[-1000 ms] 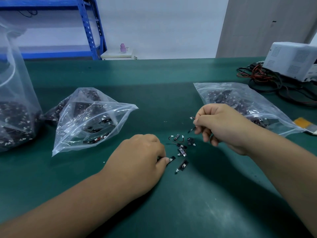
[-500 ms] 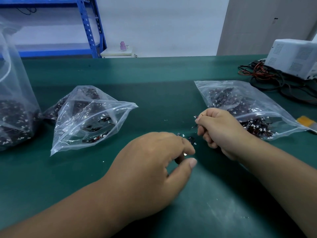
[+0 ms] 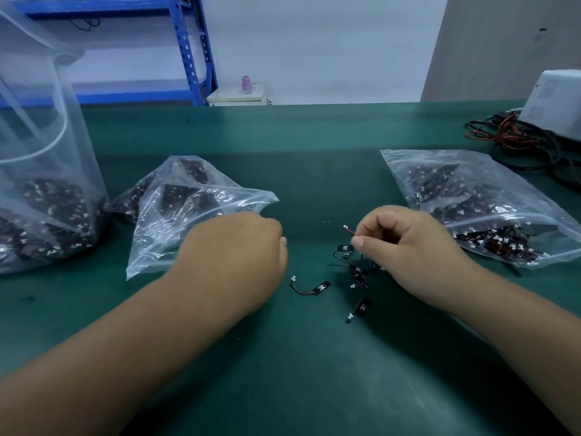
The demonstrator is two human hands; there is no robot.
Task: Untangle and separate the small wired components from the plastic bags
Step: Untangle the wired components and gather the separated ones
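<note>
The right hand (image 3: 408,247) pinches 1 wire (image 3: 349,231) of the tangle (image 3: 353,269). Parts seem light, wires limp: grip the black bodies. The left hand (image 3: 239,250) curls; contents cannot be told.

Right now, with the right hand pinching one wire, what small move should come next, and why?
Probably the left hand should pin the tangled cluster on the mat, because the wire that the right hand pinches seems to run into it.

I see a workshop: a green work table (image 3: 314,136), a blue metal rack (image 3: 191,48) at eleven o'clock, a white box (image 3: 556,99) with wires (image 3: 515,136) at two o'clock, and bags (image 3: 471,196) of tiny parts.
</note>
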